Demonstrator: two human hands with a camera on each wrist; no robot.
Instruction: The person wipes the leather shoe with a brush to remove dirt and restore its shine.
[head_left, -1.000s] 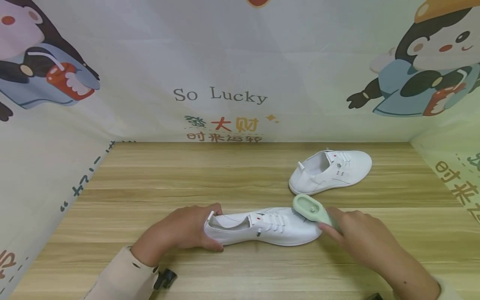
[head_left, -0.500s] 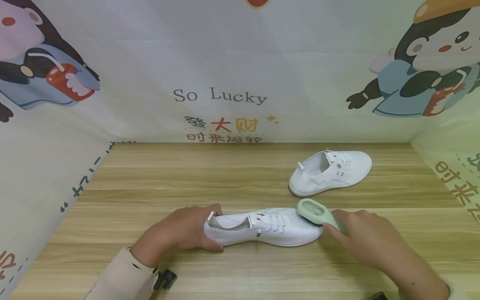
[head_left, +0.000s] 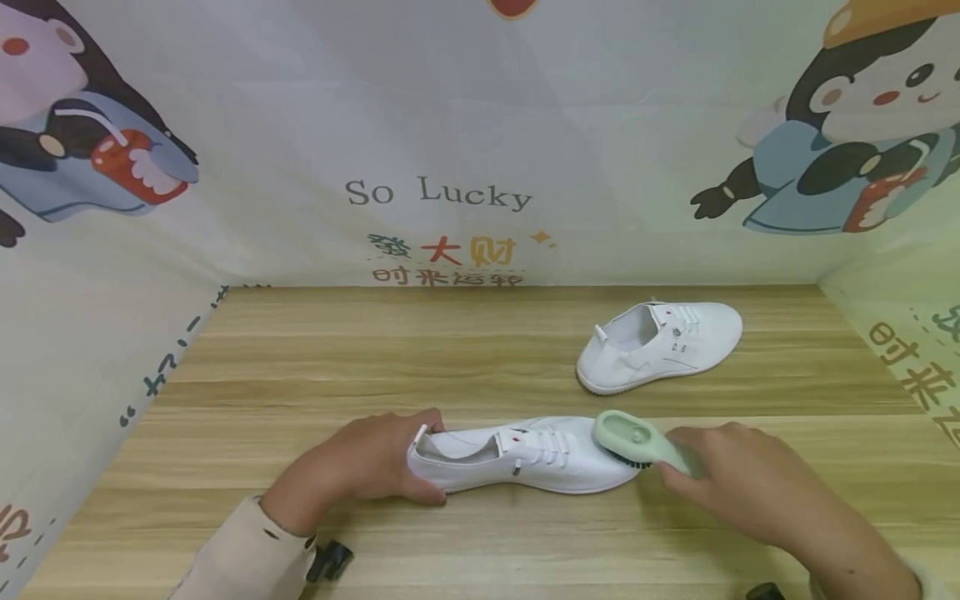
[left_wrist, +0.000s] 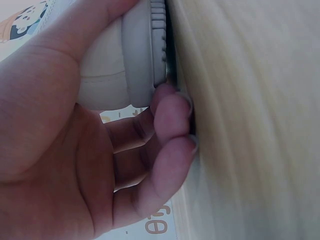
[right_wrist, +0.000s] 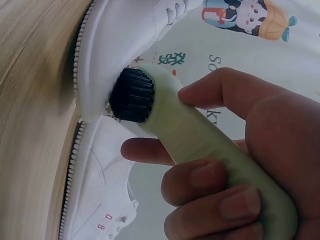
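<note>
A white lace-up shoe [head_left: 581, 467] lies on its sole near the front of the wooden table, toe pointing right. My left hand [head_left: 382, 458] grips its heel, thumb on the near side and fingers around the back; in the left wrist view the curled fingers [left_wrist: 172, 120] reach under the sole's edge. My right hand [head_left: 750, 475] holds a pale green shoe brush [head_left: 626, 435] by its handle. The brush's dark bristles [right_wrist: 132, 95] rest against the toe of the shoe, as the right wrist view shows.
A second white shoe [head_left: 667, 346] stands farther back on the right, toe also pointing right. Around the wooden tabletop [head_left: 375, 342] rise pale printed cloth walls [head_left: 450, 125] at the back and both sides. Small black pieces [head_left: 330, 561] sit at both wrists.
The right hand has moved the brush a little to the right and toward the front over the shoe's toe. The left hand and both shoes have stayed in place.
</note>
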